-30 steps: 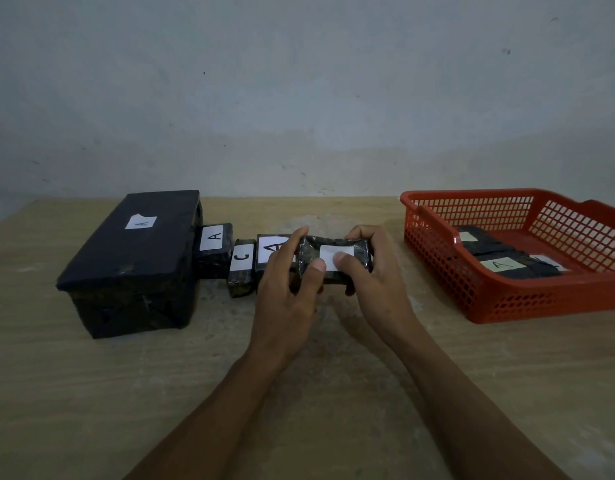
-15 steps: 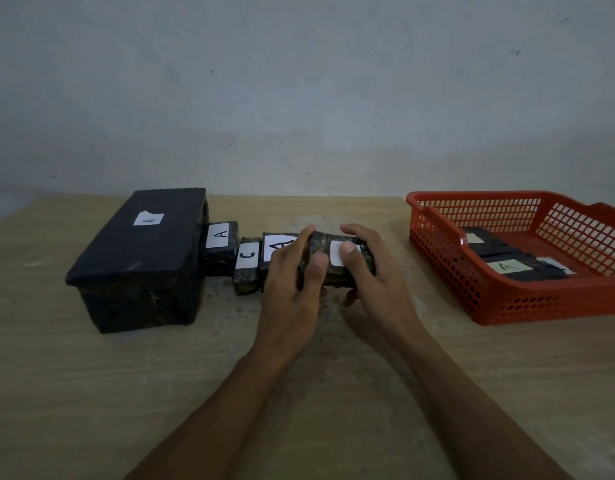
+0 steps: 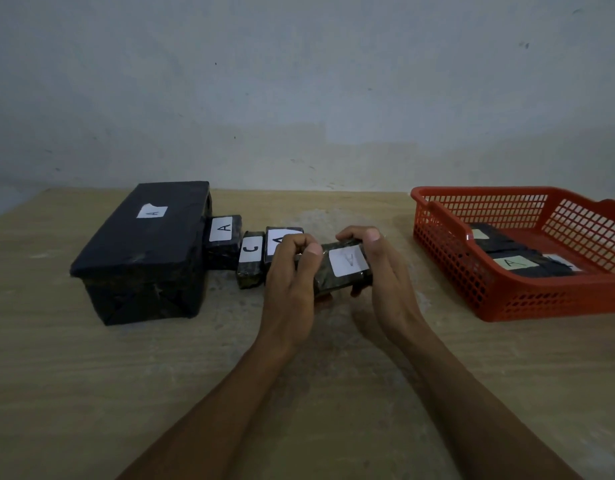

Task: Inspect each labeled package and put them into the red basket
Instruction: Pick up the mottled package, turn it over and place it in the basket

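Both hands hold a small black package [image 3: 344, 271] with a white label marked A, lifted a little above the table's middle. My left hand [image 3: 292, 275] grips its left end and my right hand [image 3: 382, 268] its right end. Behind my left hand stand three more small packages in a row, labelled A [image 3: 224, 240], C [image 3: 250, 258] and A [image 3: 278, 240], the last partly hidden by my fingers. A large black box [image 3: 143, 251] labelled A sits at the left. The red basket [image 3: 527, 299] at the right holds several black packages [image 3: 513, 261].
The wooden table [image 3: 126, 393] ends at a pale wall behind. Bare table surface lies between the held package and the basket's left wall, and across the whole near side around my forearms.
The held package has been turned and shifted slightly right, its label now facing up and showing an A. My right thumb has come off the label.
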{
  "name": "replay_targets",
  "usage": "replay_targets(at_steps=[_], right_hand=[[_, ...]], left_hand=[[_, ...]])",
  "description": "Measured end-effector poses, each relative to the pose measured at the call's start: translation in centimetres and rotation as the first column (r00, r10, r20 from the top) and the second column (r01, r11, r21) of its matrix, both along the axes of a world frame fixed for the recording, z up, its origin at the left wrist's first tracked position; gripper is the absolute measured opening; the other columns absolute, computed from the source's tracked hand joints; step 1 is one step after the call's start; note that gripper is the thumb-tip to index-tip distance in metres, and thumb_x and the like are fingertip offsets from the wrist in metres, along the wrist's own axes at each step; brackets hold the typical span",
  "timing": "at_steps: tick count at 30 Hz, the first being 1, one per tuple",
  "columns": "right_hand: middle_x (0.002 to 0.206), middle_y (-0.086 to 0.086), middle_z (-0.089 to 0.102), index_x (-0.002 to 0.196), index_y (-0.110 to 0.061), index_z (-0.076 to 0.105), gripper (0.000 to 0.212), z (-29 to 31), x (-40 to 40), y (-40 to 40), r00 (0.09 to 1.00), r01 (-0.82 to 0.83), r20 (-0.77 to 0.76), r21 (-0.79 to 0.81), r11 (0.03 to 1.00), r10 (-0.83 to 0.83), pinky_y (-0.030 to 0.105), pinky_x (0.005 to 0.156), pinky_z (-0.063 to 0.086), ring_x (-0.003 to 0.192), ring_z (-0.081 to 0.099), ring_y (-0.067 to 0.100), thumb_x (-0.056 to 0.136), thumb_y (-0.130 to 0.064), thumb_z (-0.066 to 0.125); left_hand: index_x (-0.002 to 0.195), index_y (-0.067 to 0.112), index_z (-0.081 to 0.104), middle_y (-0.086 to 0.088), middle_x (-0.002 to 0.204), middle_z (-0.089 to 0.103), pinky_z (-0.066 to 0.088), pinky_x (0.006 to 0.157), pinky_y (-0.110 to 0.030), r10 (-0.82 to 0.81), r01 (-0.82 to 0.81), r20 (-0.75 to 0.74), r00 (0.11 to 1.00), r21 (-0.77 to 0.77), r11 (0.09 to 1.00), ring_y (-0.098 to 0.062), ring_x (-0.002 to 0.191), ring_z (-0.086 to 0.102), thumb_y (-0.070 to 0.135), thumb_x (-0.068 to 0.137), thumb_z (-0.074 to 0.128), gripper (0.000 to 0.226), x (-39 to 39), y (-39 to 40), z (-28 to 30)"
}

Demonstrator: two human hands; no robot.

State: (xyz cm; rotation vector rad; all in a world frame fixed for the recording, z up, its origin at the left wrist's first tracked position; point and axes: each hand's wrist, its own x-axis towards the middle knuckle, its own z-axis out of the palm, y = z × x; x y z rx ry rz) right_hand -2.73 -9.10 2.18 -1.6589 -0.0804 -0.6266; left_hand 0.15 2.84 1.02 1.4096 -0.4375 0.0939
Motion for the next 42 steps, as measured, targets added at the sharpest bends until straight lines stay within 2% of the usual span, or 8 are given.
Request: replay_targets(at_steps=[7, 11, 17, 21, 27, 33, 36, 42], right_hand=[[0.092, 0.011, 0.072, 0.113, -0.009, 0.064, 0.046, 0.41, 0.09, -0.67, 0.994, 0.023, -0.114, 0.225, 0.974, 0.002, 0.029, 0.041, 0.045, 0.065, 0.067, 0.023, 0.108, -0.041, 0.03], [0.104, 0.009, 0.069, 0.125, -0.014, 0.058, 0.04, 0.47, 0.02, -0.72, 0.994, 0.026, -0.105, 0.242, 0.97, -0.001, 0.031, 0.042, 0.048, 0.067, 0.07, 0.018, 0.107, -0.042, 0.035], [0.106, 0.0, 0.066, 0.124, -0.023, 0.062, 0.03, 0.21, -0.11, -0.47, 1.0, -0.004, 0.016, 0.086, 0.996, 0.002, 0.023, 0.045, 0.05, 0.074, 0.068, 0.019, 0.098, -0.033, 0.05], [0.085, -0.006, 0.066, 0.107, -0.021, 0.066, 0.018, 0.06, 0.01, -0.55, 0.997, 0.065, 0.055, -0.039, 0.997, -0.063, 0.019, 0.042, 0.044, 0.055, 0.059, 0.013, 0.105, -0.023, 0.048], [0.084, 0.0, 0.066, 0.101, -0.02, 0.067, 0.018, -0.05, 0.33, -0.95, 0.993, 0.105, 0.066, -0.101, 0.989, -0.099, 0.018, 0.041, 0.042, 0.053, 0.057, 0.004, 0.106, -0.021, 0.049], [0.093, -0.003, 0.068, 0.109, -0.038, 0.058, 0.014, -0.25, 0.17, -0.53, 0.998, 0.041, -0.032, -0.176, 0.984, -0.047, 0.017, 0.053, 0.047, 0.066, 0.064, 0.008, 0.097, -0.043, 0.057], [0.095, -0.005, 0.067, 0.111, -0.039, 0.054, 0.016, -0.24, 0.12, -0.28, 0.996, 0.068, -0.049, -0.21, 0.975, -0.08, 0.024, 0.058, 0.049, 0.072, 0.067, 0.017, 0.097, -0.036, 0.063], [0.105, -0.008, 0.066, 0.122, -0.043, 0.051, 0.032, -0.04, -0.24, -0.3, 0.996, 0.025, -0.078, -0.194, 0.981, -0.041, 0.022, 0.061, 0.05, 0.08, 0.069, 0.013, 0.096, -0.031, 0.066]], left_hand=[[0.124, 0.048, 0.043, -0.004, 0.123, 0.058, 0.054, 0.07, -0.024, -0.038, 0.021, 0.104, 0.994, 0.154, 0.988, -0.022, 0.101, 0.064, 0.06, 0.082, 0.047, 0.044, -0.21, -0.21, -0.39], [0.133, 0.041, 0.042, -0.008, 0.119, 0.061, 0.054, 0.062, -0.021, -0.001, -0.016, 0.113, 0.994, 0.153, 0.988, -0.024, 0.095, 0.068, 0.064, 0.089, 0.047, 0.05, -0.21, -0.34, -0.43], [0.115, 0.029, 0.055, -0.002, 0.089, 0.068, 0.059, 0.056, -0.033, 0.101, -0.1, -0.014, 0.995, 0.045, 0.994, -0.018, 0.067, 0.07, 0.062, 0.087, 0.029, 0.05, -0.02, 0.35, 0.31], [0.132, 0.029, 0.05, -0.004, 0.103, 0.066, 0.059, 0.057, -0.036, 0.052, -0.049, -0.067, 0.996, 0.042, 0.998, -0.015, 0.068, 0.07, 0.063, 0.086, 0.029, 0.061, -0.02, 0.19, 0.2], [0.142, 0.029, 0.042, 0.003, 0.104, 0.064, 0.059, 0.057, -0.039, 0.033, -0.028, -0.049, 0.998, 0.097, 0.995, -0.014, 0.071, 0.071, 0.06, 0.085, 0.039, 0.065, 0.15, 0.0, -0.15], [0.132, 0.03, 0.048, 0.004, 0.094, 0.064, 0.056, 0.054, -0.031, 0.054, -0.048, -0.055, 0.997, 0.092, 0.995, -0.016, 0.071, 0.07, 0.052, 0.093, 0.039, 0.046, 0.2, 0.11, -0.12], [0.132, 0.031, 0.048, 0.006, 0.097, 0.065, 0.055, 0.055, -0.028, 0.058, -0.052, -0.071, 0.996, 0.09, 0.995, -0.016, 0.078, 0.07, 0.04, 0.101, 0.041, 0.033, 0.2, 0.09, -0.12], [0.138, 0.035, 0.044, 0.005, 0.112, 0.064, 0.059, 0.064, -0.034, 0.08, -0.072, -0.051, 0.996, 0.131, 0.989, -0.02, 0.091, 0.07, 0.061, 0.088, 0.042, 0.056, 0.44, -0.04, -0.36]])
